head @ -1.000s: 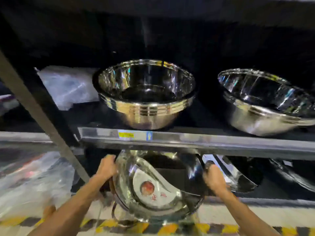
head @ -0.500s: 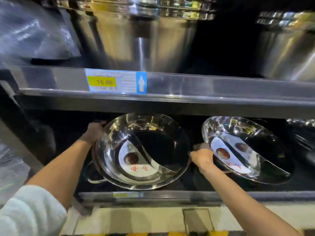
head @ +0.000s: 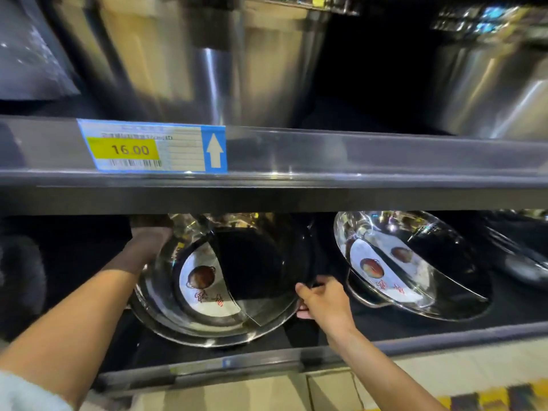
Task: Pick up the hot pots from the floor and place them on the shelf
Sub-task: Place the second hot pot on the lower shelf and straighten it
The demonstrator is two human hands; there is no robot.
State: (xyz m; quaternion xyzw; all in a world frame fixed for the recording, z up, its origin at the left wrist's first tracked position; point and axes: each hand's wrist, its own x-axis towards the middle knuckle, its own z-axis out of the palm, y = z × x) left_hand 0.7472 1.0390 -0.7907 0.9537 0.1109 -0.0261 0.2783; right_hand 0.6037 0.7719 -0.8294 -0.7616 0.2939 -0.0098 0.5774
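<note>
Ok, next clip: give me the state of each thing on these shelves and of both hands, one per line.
Divided hot pot: tilted on the lower shelf, held at both sides.
Left hand: grip closed on the pot's far left rim.
Right hand: grip closed on the pot's right rim.
Second hot pot: tilted, resting on the same shelf, untouched.
Price tag: fixed to the upper shelf edge, reads 16.00.
Tall steel pots: upright on the upper shelf.

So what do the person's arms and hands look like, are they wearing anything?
Both hands are bare: no gloves, rings or watch show on the left hand or the right hand. The forearms are bare too. A fuzzy pale blue-white sleeve shows at the left arm's upper end.
</note>
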